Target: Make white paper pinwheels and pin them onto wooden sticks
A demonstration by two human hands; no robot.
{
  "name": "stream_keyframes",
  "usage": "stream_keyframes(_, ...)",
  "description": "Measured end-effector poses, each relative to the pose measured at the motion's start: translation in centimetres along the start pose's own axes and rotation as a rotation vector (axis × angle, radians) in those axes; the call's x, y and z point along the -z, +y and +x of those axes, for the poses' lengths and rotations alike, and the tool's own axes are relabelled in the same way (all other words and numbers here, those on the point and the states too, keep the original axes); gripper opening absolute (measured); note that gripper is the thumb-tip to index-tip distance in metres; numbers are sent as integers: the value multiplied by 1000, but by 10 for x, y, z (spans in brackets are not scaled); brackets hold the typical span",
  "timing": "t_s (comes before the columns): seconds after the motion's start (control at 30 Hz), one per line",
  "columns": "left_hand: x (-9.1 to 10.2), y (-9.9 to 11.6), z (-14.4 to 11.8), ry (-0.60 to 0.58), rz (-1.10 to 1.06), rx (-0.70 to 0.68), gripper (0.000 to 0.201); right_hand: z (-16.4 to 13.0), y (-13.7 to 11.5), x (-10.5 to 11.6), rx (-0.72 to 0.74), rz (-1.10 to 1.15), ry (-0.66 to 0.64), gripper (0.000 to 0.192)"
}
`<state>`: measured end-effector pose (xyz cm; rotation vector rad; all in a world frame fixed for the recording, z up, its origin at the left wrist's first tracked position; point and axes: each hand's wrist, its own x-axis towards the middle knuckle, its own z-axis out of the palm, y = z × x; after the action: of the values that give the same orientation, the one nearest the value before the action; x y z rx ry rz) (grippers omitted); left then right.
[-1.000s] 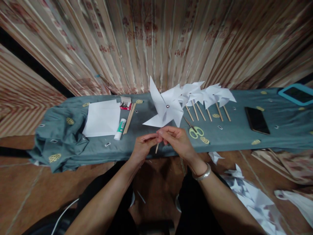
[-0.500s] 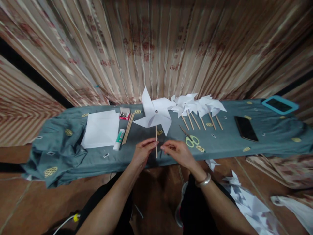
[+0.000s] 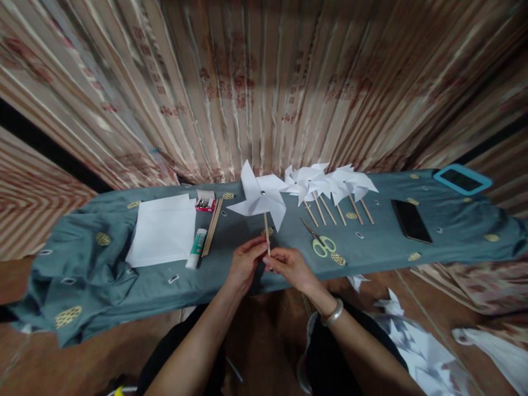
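Observation:
A white paper pinwheel (image 3: pixel 263 199) with a pin at its centre stands on a thin wooden stick in front of me. My left hand (image 3: pixel 246 260) pinches the stick between thumb and fingers. Lower on the same stick, my right hand (image 3: pixel 290 267) closes its fingertips round the bottom end. To the right of the hands lie green-handled scissors (image 3: pixel 324 245). Several finished pinwheels (image 3: pixel 308 181) rest side by side behind them. Left of the hands are a glue stick (image 3: pixel 196 248) and some loose wooden sticks (image 3: pixel 212 227).
A stack of white paper (image 3: pixel 160 231) and a small red box of pins (image 3: pixel 205 202) are on the left of the cloth-covered table (image 3: pixel 231 278). A black phone (image 3: pixel 411 220) and a blue-framed device (image 3: pixel 462 179) lie right. Paper scraps (image 3: pixel 421 346) fill a bag on the floor.
My right hand has moved left and taken hold of the stick's lower end. The pinwheel has come down slightly and its stick now tilts. The view has shifted a little.

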<state>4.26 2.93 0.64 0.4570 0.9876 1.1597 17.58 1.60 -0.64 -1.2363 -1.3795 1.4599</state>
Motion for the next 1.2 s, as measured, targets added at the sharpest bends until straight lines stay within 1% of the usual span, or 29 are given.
stream_keyframes(0.07,1,-1,1,-7,0,0,42,4,0,6,-8,-1,62,40)
stream_keyframes(0.2,4,0,2,36,38,24,44,12,0,20,-5,-26,182,41)
stream_keyframes(0.37,8,4,5,30,55,24,42,23,-1,38,6,-95,276,40)
stream_keyframes(0.5,9,7,8,27,41,33,40,36,-1,57,-14,-182,327,41)
stream_keyframes(0.67,12,12,9,6,35,41,41,53,0,81,-58,-292,327,43)
stream_keyframes(0.8,17,17,9,-1,17,57,41,63,4,91,-99,-365,287,42)
stream_keyframes(1.0,25,23,7,7,16,66,41,72,8,96,-155,-458,260,42)
stream_keyframes(1.2,30,25,5,22,-3,59,42,74,-2,95,-223,-635,249,42)
